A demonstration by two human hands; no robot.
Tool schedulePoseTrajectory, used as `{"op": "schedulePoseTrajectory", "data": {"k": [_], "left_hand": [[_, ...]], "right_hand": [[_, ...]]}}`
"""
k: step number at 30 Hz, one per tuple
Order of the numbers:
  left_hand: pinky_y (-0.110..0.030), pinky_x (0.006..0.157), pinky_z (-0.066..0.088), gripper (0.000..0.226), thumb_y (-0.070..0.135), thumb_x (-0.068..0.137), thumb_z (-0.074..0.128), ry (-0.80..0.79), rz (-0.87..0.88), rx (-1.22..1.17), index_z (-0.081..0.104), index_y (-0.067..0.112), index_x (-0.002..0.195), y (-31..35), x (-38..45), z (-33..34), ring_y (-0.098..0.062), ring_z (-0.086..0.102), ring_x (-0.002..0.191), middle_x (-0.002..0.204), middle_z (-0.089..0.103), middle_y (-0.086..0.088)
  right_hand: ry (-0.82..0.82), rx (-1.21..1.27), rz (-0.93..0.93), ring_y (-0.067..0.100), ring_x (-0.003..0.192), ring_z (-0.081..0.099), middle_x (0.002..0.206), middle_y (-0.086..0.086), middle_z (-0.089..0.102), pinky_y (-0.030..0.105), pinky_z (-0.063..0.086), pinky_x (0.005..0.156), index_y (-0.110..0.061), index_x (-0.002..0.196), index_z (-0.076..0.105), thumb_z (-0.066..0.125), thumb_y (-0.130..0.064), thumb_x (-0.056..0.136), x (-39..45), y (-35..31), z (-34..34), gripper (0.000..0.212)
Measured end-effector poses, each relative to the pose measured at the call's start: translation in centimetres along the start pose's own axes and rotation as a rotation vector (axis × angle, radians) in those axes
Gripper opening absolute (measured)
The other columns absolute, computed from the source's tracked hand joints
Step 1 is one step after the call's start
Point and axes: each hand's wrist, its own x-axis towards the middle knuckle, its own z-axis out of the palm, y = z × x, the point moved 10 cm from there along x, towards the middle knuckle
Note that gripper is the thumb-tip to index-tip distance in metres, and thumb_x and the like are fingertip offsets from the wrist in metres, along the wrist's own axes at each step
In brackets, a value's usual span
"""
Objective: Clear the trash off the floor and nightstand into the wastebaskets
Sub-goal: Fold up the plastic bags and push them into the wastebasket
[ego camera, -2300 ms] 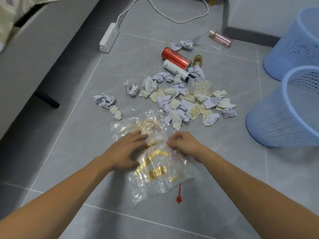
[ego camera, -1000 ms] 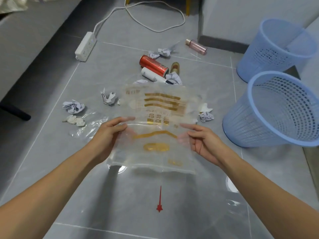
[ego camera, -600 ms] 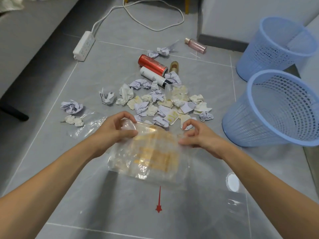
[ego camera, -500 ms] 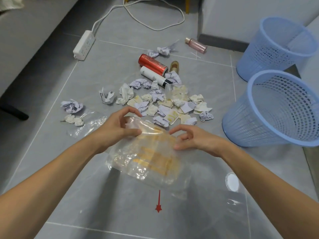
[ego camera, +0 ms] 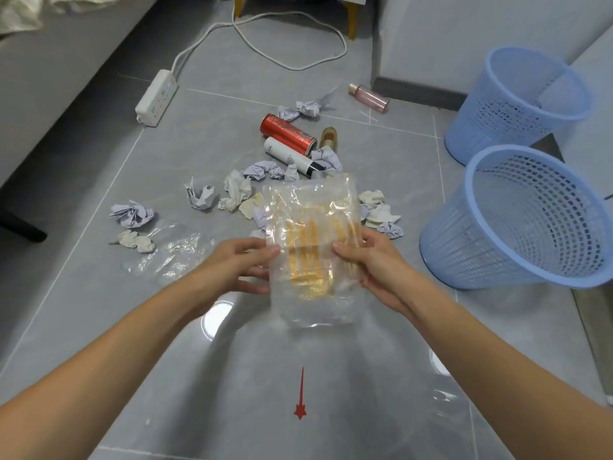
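**Clear bag folded and lifted, baskets waiting at right**

Grey tile floor (ego camera: 331, 376) is running open and bare toward the viewer; bed frame (ego camera: 66, 78) is closing off the left side, wall (ego camera: 447, 34) the far right. Two blue mesh wastebaskets are standing at right, mouths tipped this way: the near basket (ego camera: 517, 227) just beside the right forearm, the far basket (ego camera: 517, 104) behind it. Room between the hands and the near rim is looking unobstructed.

Scatter of crumpled paper (ego camera: 132, 214) is lying mid-floor, with a red can (ego camera: 287, 134), a white tube (ego camera: 292, 157) touching it, and a pink bottle (ego camera: 368, 97) nearer the wall. A second clear wrapper (ego camera: 172, 254) is lying flat by the left wrist. Power strip (ego camera: 156, 97) and cord are sitting well apart from the pile.

Plastic bag (ego camera: 311, 247), clear with gold print, is being held upright above the floor, folded narrow. Left hand (ego camera: 232, 270) is pinching its left edge, thumb over curled fingers. Right hand (ego camera: 371, 263) is gripping the right edge, fingers curling behind the film.

Handling judgement: very light, limp, slick, springing open if released. Best taken at the folded edges, or crushed into one fist before dropping. Risk: it drifting or catching on the basket rim rather than falling in.
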Motion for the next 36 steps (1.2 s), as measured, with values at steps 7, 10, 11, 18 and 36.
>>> {"op": "schedulePoseTrajectory", "data": {"k": [7, 10, 11, 18, 36], "left_hand": [[-0.027, 0.057, 0.047, 0.039, 0.023, 0.092, 0.074, 0.176, 0.093, -0.022, 0.065, 0.016, 0.128, 1.5, 0.0, -1.0, -0.012, 0.064, 0.064, 0.084, 0.07, -0.004], [-0.028, 0.06, 0.054, 0.028, 0.014, 0.095, 0.068, 0.109, 0.133, -0.092, 0.07, 0.024, 0.122, 2.0, -0.5, -0.9, -0.019, 0.071, 0.072, 0.091, 0.076, -0.01], [-0.033, 0.07, 0.059, 0.027, 0.012, 0.096, 0.066, 0.085, 0.14, -0.134, 0.072, 0.024, 0.12, 2.0, -0.6, -0.7, -0.025, 0.074, 0.083, 0.101, 0.077, -0.014], [-0.029, 0.068, 0.058, 0.034, -0.009, 0.093, 0.05, 0.008, 0.215, -0.288, 0.079, 0.01, 0.093, 4.1, -0.6, 0.2, -0.028, 0.071, 0.084, 0.094, 0.076, -0.013], [-0.025, 0.065, 0.061, 0.023, -0.003, 0.081, 0.079, 0.104, 0.322, 0.085, 0.081, 0.014, 0.097, 15.0, 2.2, 8.6, -0.005, 0.072, 0.075, 0.088, 0.079, 0.003]], "right_hand": [[-0.121, -0.199, 0.01, 0.023, 0.084, 0.074, 0.106, 0.007, 0.075, 0.038, 0.061, 0.065, -0.025, 0.125, 0.065, 0.066, -0.028, 0.099, -0.6, 0.2, 1.7, 0.026], [-0.222, -0.172, 0.033, 0.032, 0.093, 0.074, 0.112, 0.009, 0.075, 0.047, 0.063, 0.073, -0.028, 0.133, 0.061, 0.062, -0.017, 0.101, -1.0, 0.4, 2.0, 0.034], [-0.228, -0.133, 0.023, 0.031, 0.091, 0.074, 0.113, 0.011, 0.074, 0.044, 0.063, 0.071, -0.027, 0.134, 0.06, 0.06, -0.012, 0.101, -0.9, 0.4, 1.9, 0.036], [-0.234, 0.216, 0.065, 0.03, 0.092, 0.07, 0.112, 0.021, 0.073, 0.037, 0.061, 0.078, -0.002, 0.105, 0.078, 0.041, 0.007, 0.09, -0.5, -0.3, 1.8, 0.041], [0.267, -0.141, -0.253, 0.025, 0.086, 0.074, 0.101, 0.013, 0.077, 0.033, 0.062, 0.075, -0.008, 0.101, 0.08, 0.081, 0.009, 0.075, -5.5, -12.0, -10.7, 0.031]]}}
